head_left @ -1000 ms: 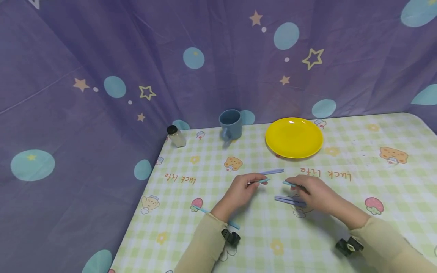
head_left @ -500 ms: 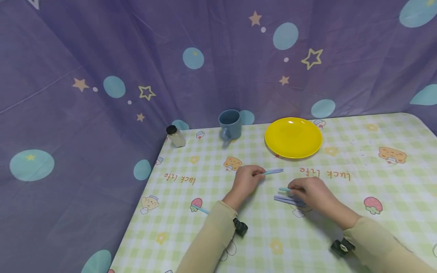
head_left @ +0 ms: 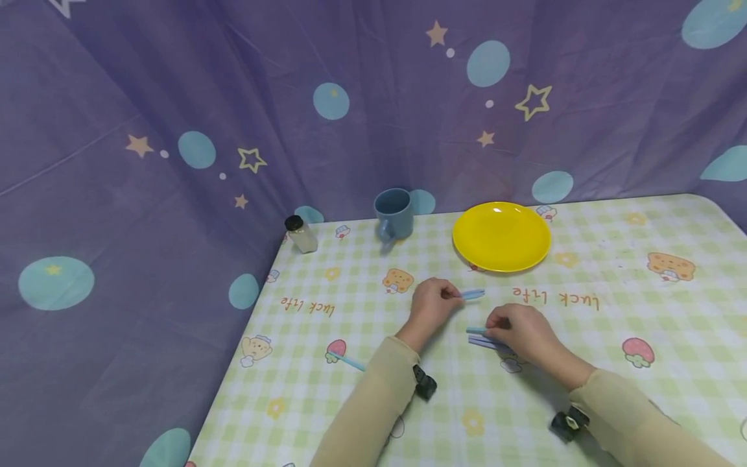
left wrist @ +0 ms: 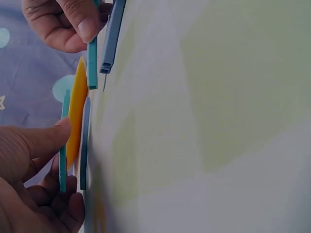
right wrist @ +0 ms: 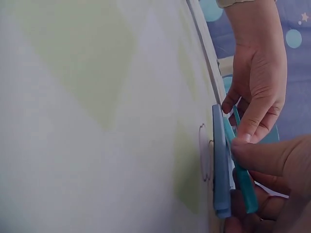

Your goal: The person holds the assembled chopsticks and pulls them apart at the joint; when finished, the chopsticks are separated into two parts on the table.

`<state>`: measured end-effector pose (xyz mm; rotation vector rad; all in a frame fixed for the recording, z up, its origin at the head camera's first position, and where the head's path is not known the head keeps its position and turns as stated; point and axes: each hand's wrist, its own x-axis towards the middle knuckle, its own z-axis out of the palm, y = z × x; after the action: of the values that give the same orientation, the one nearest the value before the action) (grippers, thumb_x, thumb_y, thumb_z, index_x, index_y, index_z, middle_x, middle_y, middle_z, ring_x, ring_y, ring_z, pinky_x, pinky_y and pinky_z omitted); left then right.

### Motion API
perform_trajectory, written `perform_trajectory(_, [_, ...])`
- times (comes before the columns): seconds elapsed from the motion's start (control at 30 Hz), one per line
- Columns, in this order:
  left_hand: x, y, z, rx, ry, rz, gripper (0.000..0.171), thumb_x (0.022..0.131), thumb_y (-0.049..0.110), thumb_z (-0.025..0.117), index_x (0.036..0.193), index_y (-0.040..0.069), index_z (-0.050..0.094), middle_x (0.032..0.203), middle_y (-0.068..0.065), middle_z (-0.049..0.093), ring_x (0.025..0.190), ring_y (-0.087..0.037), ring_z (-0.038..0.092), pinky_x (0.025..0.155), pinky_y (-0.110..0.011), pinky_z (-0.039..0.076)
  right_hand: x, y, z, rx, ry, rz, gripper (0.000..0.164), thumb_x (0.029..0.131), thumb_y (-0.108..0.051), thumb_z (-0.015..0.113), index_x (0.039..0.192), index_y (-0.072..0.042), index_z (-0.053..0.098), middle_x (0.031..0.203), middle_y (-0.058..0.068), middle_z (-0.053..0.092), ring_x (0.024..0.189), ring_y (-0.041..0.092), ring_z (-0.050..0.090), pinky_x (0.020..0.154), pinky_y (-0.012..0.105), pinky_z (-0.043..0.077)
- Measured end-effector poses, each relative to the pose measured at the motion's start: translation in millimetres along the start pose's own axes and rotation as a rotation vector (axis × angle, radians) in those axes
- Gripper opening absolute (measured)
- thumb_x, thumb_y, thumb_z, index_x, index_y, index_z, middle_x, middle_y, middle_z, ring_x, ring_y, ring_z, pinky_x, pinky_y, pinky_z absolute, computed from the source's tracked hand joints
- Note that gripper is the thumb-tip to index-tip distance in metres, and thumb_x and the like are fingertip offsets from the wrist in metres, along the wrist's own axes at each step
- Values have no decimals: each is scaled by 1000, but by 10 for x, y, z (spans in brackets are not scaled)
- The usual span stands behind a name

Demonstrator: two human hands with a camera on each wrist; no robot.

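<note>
The left forearm, in a pale yellow sleeve [head_left: 369, 402], rises from the bottom edge and slants to the right, with a small black device [head_left: 425, 384] at the cuff. At its end the left hand [head_left: 433, 305] lies turned toward the right, knuckles uppermost, thumb and fingers pinching a teal stick [left wrist: 62, 167]. In the left wrist view that stick is held just above a blue stick [left wrist: 84, 145] lying on the checked tablecloth [head_left: 473, 395], with a narrow gap between the two. The right forearm comes in from the lower right corner and points up and to the left; the right hand [head_left: 521, 329] arches with its wrist behind it and its fingertips angled down and leftward. Its thumb and fingers pinch a second teal stick [right wrist: 247, 191], roughly alongside a pair of blue sticks [head_left: 482, 341] and very close to them; whether they touch cannot be told. The hands face each other, near but apart, the left one slightly farther forward. A loose light-blue stick [head_left: 347, 360] lies left of the left forearm, one end hidden by the sleeve. Beyond the hands sits a yellow plate [head_left: 502, 237].
</note>
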<state>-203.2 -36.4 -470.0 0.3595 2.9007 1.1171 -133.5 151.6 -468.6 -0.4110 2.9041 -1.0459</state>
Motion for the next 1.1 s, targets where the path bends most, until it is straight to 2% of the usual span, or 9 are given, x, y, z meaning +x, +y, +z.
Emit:
perform_trajectory(0.17, [27, 9, 19, 25, -6, -15, 11, 78, 22, 84, 75, 17, 74, 71, 11, 57, 68, -3, 49, 68, -19, 40, 3, 27, 15, 44, -56, 16, 13, 82, -14, 78, 75, -16, 68, 69, -10, 60, 64, 10, 50, 66, 33, 43])
perform_trajectory(0.37, [61, 35, 35, 78, 3, -5, 14, 76, 22, 85, 72, 17, 73, 66, 11, 56, 66, -5, 48, 66, -20, 39, 0, 30, 13, 51, -62, -6, 11, 83, -14, 77, 76, -16, 69, 70, -10, 62, 64, 8, 52, 67, 33, 45])
perform_trajectory(0.8, [108, 72, 63, 221, -16, -45, 23, 76, 29, 85, 68, 22, 64, 66, 12, 53, 70, -9, 48, 70, -24, 40, -6, 22, -23, 45, -107, -7, 10, 85, -14, 76, 77, -16, 70, 71, -11, 63, 67, 8, 52, 69, 34, 46])
perform_trajectory(1.1, [107, 79, 38, 251, -14, -50, 25, 76, 32, 84, 70, 21, 62, 67, 11, 52, 72, -10, 48, 71, -24, 40, -8, 16, -25, 59, -122, 16, 8, 86, -18, 74, 79, -17, 72, 74, -10, 65, 69, 9, 54, 71, 35, 47])
